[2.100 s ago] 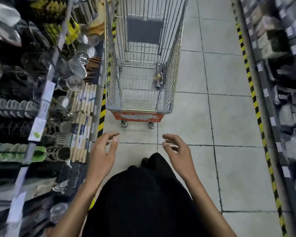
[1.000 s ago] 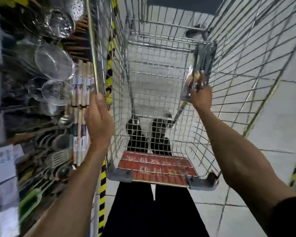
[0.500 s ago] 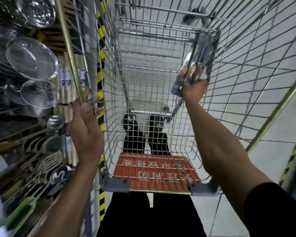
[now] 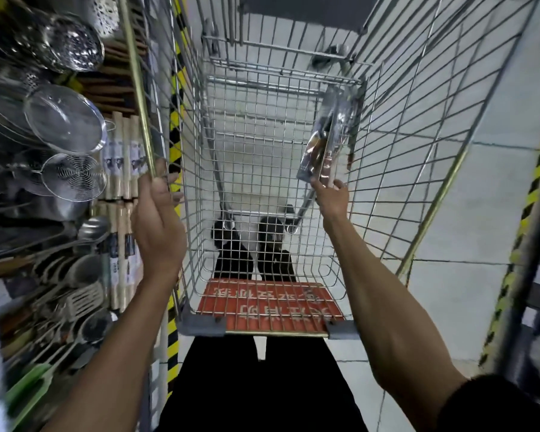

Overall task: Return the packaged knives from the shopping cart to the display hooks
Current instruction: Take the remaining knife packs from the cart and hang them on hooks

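Head view: the packaged knives (image 4: 328, 138) stand upright inside the shopping cart (image 4: 418, 151), close against its right-hand wire wall and just above the right hand (image 4: 332, 198), whose fingertips pinch the pack's lower end. The left hand (image 4: 158, 222) is curled round the cart's left top rail (image 4: 136, 88). Below and between the hands, a red panel (image 4: 268, 304) closes the cart's near end. Left of the left hand, a shelf holds metal strainers (image 4: 66, 120) and wooden rolling pins (image 4: 122, 157). Right of the right hand lies a pale tiled floor (image 4: 480, 213).
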